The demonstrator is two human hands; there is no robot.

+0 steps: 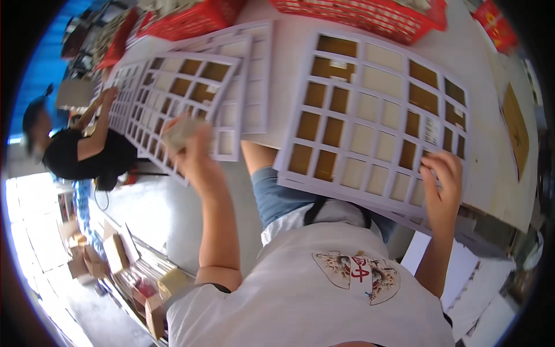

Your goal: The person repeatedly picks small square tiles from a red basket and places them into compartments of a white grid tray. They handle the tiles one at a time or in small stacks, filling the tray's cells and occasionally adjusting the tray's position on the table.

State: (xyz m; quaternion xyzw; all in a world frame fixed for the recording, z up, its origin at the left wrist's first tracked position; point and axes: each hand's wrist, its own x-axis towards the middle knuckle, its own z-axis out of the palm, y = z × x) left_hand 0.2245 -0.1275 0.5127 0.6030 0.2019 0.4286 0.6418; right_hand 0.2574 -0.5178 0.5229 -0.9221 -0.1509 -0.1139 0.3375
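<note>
The wearer's two hands, left hand (195, 147) and right hand (443, 180), are in view, plus one co-worker (87, 141) and one blurred greyish piece (181, 134). At least five white-framed grid panels (378, 81) show, their overlaps hiding the exact number. There are three red baskets (370, 20), one brown sheet (513, 133) and several cardboard boxes (115, 251), too cluttered to count.

A white T-shirt (277, 283) with 1 patterned print (381, 277) tops blue shorts (277, 194).
</note>
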